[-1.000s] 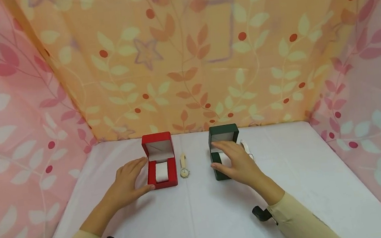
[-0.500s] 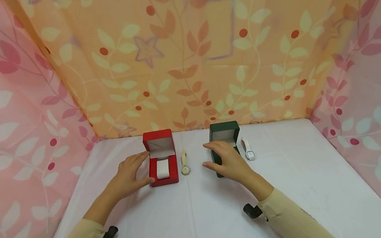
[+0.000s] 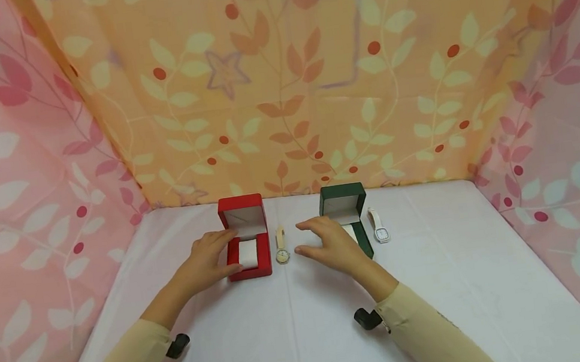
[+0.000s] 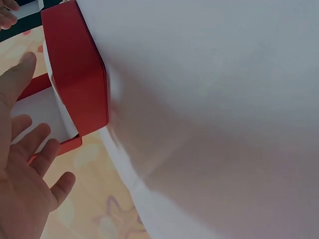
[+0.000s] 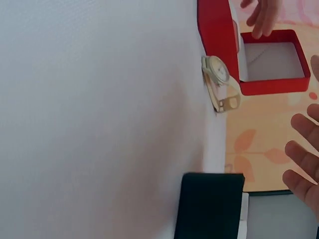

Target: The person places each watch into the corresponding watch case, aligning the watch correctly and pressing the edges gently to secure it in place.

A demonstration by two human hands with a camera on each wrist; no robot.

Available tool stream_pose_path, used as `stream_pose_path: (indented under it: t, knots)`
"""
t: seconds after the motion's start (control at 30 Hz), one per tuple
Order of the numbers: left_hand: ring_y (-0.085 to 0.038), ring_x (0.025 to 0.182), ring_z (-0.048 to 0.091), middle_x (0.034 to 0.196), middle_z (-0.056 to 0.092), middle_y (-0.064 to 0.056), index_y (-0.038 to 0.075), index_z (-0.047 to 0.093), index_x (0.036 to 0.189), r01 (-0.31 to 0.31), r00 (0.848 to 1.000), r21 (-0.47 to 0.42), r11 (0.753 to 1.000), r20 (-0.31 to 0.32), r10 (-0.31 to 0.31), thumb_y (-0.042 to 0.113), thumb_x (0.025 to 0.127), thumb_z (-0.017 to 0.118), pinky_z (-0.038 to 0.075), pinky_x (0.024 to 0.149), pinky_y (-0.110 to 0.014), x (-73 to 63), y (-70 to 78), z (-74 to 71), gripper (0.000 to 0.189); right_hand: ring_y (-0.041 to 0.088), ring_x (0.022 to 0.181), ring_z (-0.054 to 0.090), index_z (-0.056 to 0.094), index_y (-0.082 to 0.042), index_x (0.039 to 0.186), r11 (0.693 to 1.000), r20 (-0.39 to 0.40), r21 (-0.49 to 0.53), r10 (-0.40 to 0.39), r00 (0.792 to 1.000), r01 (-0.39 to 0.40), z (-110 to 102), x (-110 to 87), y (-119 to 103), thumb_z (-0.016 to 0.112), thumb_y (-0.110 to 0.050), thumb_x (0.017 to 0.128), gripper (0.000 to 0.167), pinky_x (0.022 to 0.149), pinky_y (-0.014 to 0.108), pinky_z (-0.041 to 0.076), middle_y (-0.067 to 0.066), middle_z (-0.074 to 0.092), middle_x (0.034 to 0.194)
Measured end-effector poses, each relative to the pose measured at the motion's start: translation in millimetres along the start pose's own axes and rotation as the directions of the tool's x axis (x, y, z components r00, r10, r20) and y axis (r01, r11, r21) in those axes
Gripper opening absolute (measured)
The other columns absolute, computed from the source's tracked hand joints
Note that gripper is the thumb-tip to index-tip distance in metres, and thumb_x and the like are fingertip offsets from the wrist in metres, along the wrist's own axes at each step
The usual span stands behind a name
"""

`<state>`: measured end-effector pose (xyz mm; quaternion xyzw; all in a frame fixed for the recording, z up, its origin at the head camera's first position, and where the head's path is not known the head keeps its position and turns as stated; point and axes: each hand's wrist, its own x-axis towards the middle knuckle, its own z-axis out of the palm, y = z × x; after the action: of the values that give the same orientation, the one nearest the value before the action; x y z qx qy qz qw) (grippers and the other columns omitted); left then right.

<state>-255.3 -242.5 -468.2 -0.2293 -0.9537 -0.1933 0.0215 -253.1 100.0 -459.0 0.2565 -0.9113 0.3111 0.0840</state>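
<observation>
My left hand (image 3: 203,263) hovers at the left side of an open red watch box (image 3: 264,256), its fingers spread and overlapping the box in the head view. A white cushion (image 3: 248,254) sits in that box. To the box's right lies a cream-strapped wristwatch (image 3: 281,248), its dial toward me. My right hand (image 3: 334,247) is between this watch and an open dark green watch box (image 3: 365,240), covering part of the green box. Both hands hold nothing. In the right wrist view, the right hand's relaxed fingers (image 5: 301,154) show at the right edge.
A second wristwatch (image 3: 379,227), white-strapped, lies right of the green box. White cloth (image 3: 287,338) covers the table. A floral orange curtain (image 3: 278,86) stands behind, with pink floral curtains (image 3: 16,208) at both sides.
My right hand has moved left, from over the green box toward the cream watch, uncovering the white watch. My left hand has shifted slightly right, further over the red box.
</observation>
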Motion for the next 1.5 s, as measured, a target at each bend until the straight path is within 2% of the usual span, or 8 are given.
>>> stream_pose_path:
  t: [0.23,0.6,0.87,1.03,1.27,1.37,1.5]
  knots:
    - [-0.038,0.136,0.045,0.150,0.053,-0.015,0.010,0.048,0.152,0.017,1.000,0.028,0.999,0.018,-0.017,0.041,0.082,0.085,0.035,0.109,-0.063,5.7,4.8,2.4,0.085,0.022,0.130,0.056,0.066,-0.018,0.136,0.998,0.069,0.004,0.059,0.996,-0.059,11.9,7.7,-5.0,0.078,-0.043,0.091,0.053,0.110,0.048,0.047,-0.001,0.066,0.135]
    - [-0.035,0.135,0.046,0.149,0.055,-0.013,0.012,0.050,0.151,0.041,0.999,0.059,0.997,0.033,-0.043,0.044,0.080,0.086,0.037,0.109,-0.060,12.5,-0.1,7.9,0.085,0.023,0.127,0.059,0.067,-0.012,0.134,0.998,0.062,0.038,0.053,0.997,-0.055,24.4,18.2,-6.7,0.080,-0.038,0.089,0.053,0.109,0.047,0.047,0.002,0.067,0.133]
    - [-0.031,0.127,0.049,0.139,0.061,-0.008,0.014,0.056,0.144,0.021,0.998,0.040,0.999,0.053,-0.023,0.043,0.081,0.085,0.040,0.105,-0.056,18.1,4.2,11.0,0.075,0.027,0.125,0.060,0.067,-0.009,0.133,0.989,0.089,0.091,0.105,0.990,-0.113,34.1,23.7,-3.3,0.081,-0.029,0.089,0.050,0.109,0.047,0.048,0.005,0.068,0.131]
    - [-0.028,0.123,0.049,0.134,0.064,-0.005,0.016,0.060,0.141,0.047,0.996,0.005,0.999,0.079,-0.047,0.043,0.081,0.086,0.039,0.103,-0.053,19.5,6.2,13.3,0.071,0.028,0.124,0.062,0.067,-0.006,0.132,0.983,0.132,0.094,0.142,0.981,-0.155,43.9,25.6,0.2,0.081,-0.027,0.089,0.050,0.107,0.046,0.049,0.008,0.069,0.130]
    - [-0.028,0.126,0.047,0.132,0.064,-0.003,0.017,0.061,0.140,0.085,0.991,-0.017,0.996,0.106,-0.083,0.041,0.080,0.087,0.040,0.103,-0.053,20.2,10.0,11.3,0.070,0.025,0.116,0.066,0.070,-0.005,0.127,0.968,0.165,0.090,0.216,0.962,-0.233,50.8,25.5,1.8,0.081,-0.024,0.088,0.045,0.101,0.044,0.053,0.008,0.073,0.121]
    - [-0.028,0.127,0.047,0.132,0.064,-0.003,0.018,0.062,0.140,0.090,0.990,-0.016,0.996,0.111,-0.088,0.041,0.079,0.088,0.040,0.104,-0.053,21.5,9.4,11.5,0.070,0.022,0.110,0.067,0.071,-0.006,0.126,0.964,0.180,0.096,0.228,0.957,-0.248,53.0,25.5,2.6,0.081,-0.024,0.088,0.043,0.099,0.042,0.054,0.006,0.074,0.117]
    - [-0.027,0.125,0.048,0.131,0.065,-0.002,0.017,0.063,0.139,0.077,0.991,0.005,0.997,0.110,-0.077,0.041,0.078,0.089,0.040,0.105,-0.052,23.6,7.5,12.9,0.070,0.020,0.104,0.068,0.072,-0.006,0.123,0.969,0.186,0.093,0.209,0.960,-0.228,55.0,25.6,2.8,0.081,-0.022,0.088,0.040,0.095,0.040,0.054,0.005,0.075,0.112]
